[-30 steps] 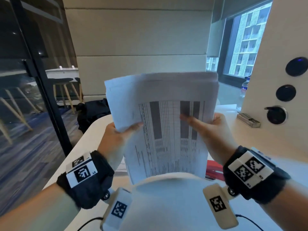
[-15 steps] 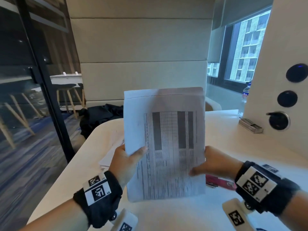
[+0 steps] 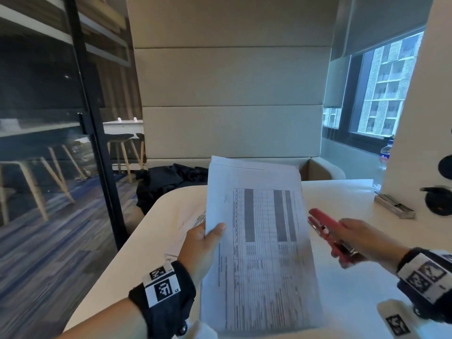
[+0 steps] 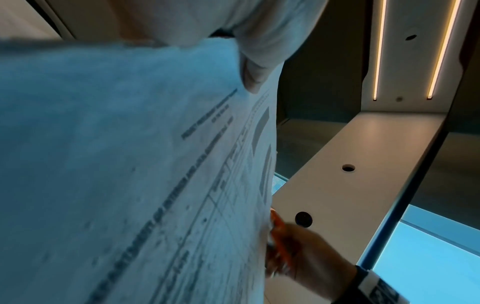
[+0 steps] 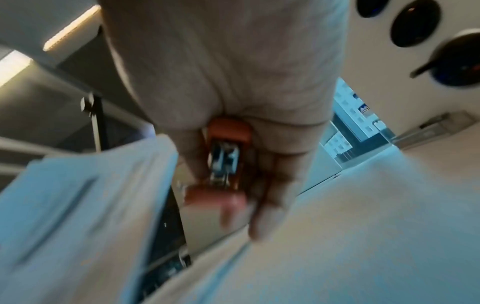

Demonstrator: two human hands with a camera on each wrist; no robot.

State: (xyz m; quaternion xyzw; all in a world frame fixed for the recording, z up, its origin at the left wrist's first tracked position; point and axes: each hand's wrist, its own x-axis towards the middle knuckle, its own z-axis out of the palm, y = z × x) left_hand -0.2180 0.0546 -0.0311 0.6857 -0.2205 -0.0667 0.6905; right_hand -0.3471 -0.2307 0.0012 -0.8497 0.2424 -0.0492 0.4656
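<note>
Pinching the upright white printed paper stack (image 3: 259, 241) by its left edge in my left hand (image 3: 200, 243), I am gripping the red metal stapler (image 3: 325, 228) in my right hand (image 3: 362, 236), its nose aiming at the sheets' right edge just beside it.

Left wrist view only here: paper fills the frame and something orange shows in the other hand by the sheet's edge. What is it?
Observer: A red stapler, gripped in the right hand, nose toward the sheets.
Operator: Is it over the page yet?
Observer: No; the head view shows its nose beside the right edge, not over the print.
Operator: Anything below the sheets?
Observer: A white table, with more printed pages lying beyond the left hand.
</note>
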